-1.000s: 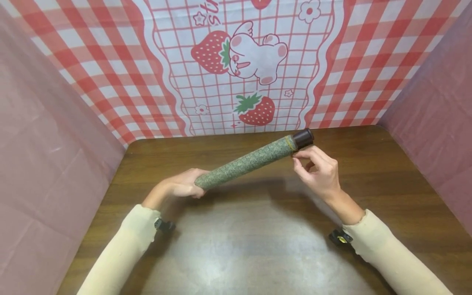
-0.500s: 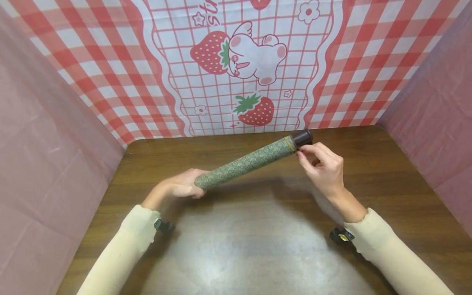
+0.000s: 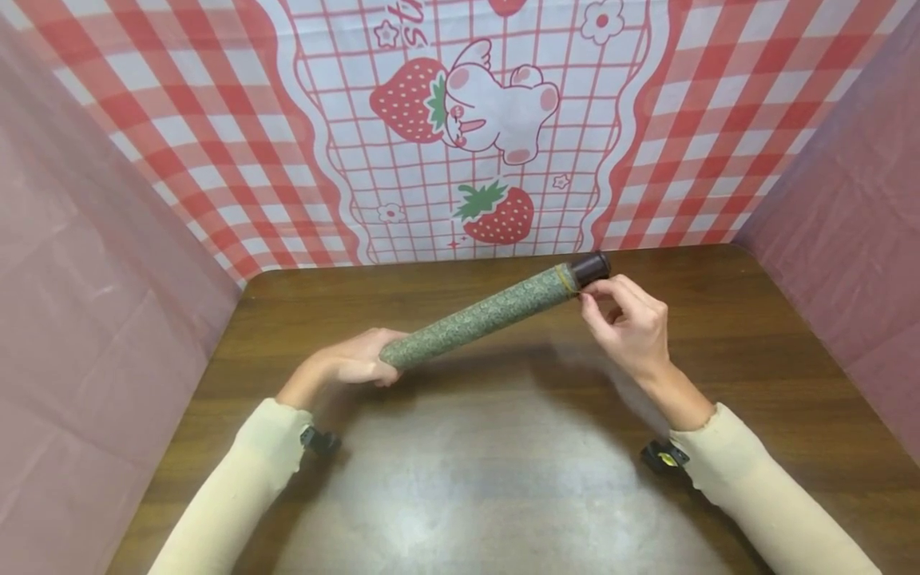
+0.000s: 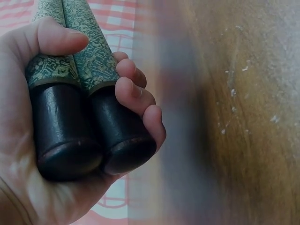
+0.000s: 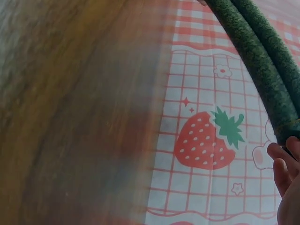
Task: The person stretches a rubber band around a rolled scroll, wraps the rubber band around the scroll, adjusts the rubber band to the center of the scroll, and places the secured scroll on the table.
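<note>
A rolled scroll (image 3: 477, 319) in green patterned brocade slants above the table, its right end higher. In the left wrist view it shows as two rolls side by side with dark knobs (image 4: 65, 126). My left hand (image 3: 362, 357) grips the left end, palm beneath the knobs, thumb and fingers curled round. Near the right end a thin yellow band (image 3: 565, 279) circles the scroll, just short of a dark knob (image 3: 592, 269). Thumb and index finger of my right hand (image 3: 632, 327) pinch at this band. The right wrist view catches only part of that hand (image 5: 290, 187).
Beneath both hands lies a brown wooden table (image 3: 460, 455). A red-and-white checked cloth (image 3: 496, 120) with strawberries hangs at the back. Pink cloth walls (image 3: 86, 319) stand on both sides.
My right hand has shifted slightly right and up over the last second, its fingertips staying by the band. The left hand and the scroll have hardly moved.
</note>
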Tool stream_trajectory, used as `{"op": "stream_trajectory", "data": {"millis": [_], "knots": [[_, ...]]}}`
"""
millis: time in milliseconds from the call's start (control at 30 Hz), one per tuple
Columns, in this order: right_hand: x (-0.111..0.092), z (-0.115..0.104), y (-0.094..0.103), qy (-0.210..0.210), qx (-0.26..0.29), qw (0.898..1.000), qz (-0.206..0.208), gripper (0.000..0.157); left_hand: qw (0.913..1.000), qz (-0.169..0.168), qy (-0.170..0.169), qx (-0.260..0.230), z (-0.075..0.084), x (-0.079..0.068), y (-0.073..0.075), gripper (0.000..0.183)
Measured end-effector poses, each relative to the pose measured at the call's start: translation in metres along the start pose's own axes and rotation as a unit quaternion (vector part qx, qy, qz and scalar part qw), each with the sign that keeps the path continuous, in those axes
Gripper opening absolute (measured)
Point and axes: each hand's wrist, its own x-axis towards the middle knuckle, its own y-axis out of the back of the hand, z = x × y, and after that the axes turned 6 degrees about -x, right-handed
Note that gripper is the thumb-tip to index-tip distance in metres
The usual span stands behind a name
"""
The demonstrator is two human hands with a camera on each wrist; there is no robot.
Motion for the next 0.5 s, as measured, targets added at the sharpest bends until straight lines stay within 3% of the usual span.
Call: {"op": "stream_trajectory", "data": {"millis": [500], "knots": [[-0.0082,0.0092,0.0008,-0.012,-0.063,0.997,-0.044,0.006,0.9999,0.01,-0.012,-0.006,0.0012,-0.0074,0.0091,0.073]]}}
